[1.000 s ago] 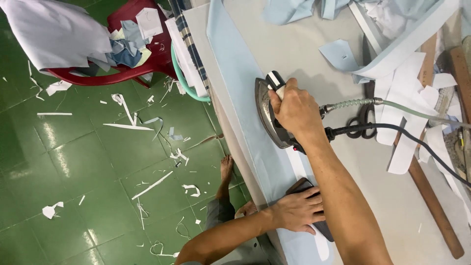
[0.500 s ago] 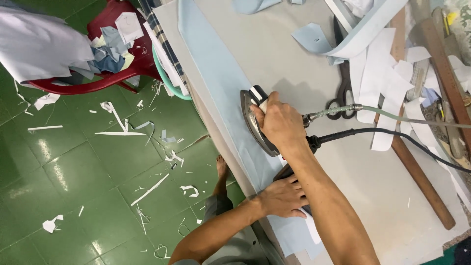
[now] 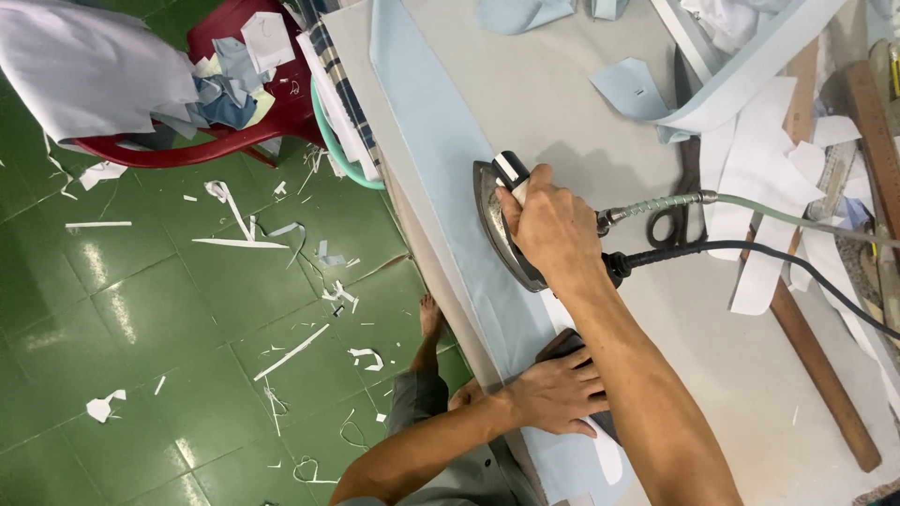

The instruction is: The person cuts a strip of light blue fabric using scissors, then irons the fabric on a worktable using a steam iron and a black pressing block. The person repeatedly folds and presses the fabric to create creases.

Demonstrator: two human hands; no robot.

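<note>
A steam iron (image 3: 506, 225) sits on the pale blue fabric strip (image 3: 441, 159) along the table (image 3: 562, 103) edge, my right hand (image 3: 555, 225) clamped on its handle. My left hand (image 3: 555, 392) lies flat, fingers spread, pressing a dark block (image 3: 562, 345) onto the strip. Scissors (image 3: 680, 201) lie nearby.

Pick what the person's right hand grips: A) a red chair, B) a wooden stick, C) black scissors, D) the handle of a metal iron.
D: the right hand is closed on the handle of the iron, which sits on the light blue cloth strip.
</note>
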